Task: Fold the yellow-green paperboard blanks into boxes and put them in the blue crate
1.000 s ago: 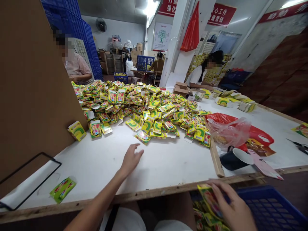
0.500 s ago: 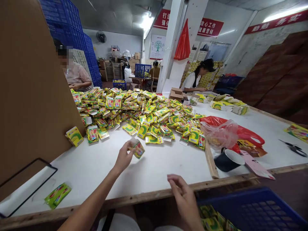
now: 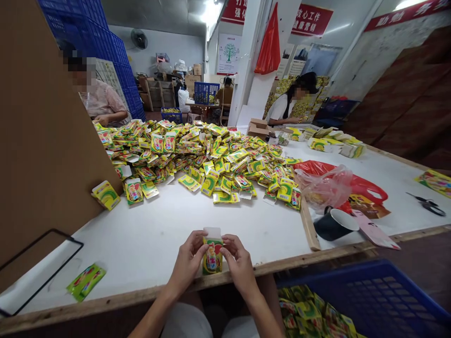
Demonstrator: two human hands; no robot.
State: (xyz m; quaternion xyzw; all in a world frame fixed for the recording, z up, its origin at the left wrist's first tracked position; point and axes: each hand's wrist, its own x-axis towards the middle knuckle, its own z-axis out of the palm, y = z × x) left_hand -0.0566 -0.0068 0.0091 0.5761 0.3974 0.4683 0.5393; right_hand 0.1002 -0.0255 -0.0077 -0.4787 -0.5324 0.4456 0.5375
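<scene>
My left hand (image 3: 186,263) and my right hand (image 3: 239,263) pinch one small yellow-green carton (image 3: 212,253) between them, upright over the near edge of the white table (image 3: 148,239). The carton's white top flap stands up. Beyond my hands a big heap of the same yellow-green cartons (image 3: 197,155) covers the table's middle and far left. A flat green packet (image 3: 85,280) lies alone near the left front edge.
A blue crate (image 3: 380,300) holding more cartons sits low at my right. A tall brown cardboard sheet (image 3: 45,122) stands at the left. A wooden strip (image 3: 308,225), a black cup (image 3: 331,224), a red plastic bag (image 3: 331,183) and scissors (image 3: 426,204) lie to the right. Other people work across the table.
My left hand reached to the heap, picked up a carton and drew it back. My right hand rose from the blue crate and joined it on the carton.
</scene>
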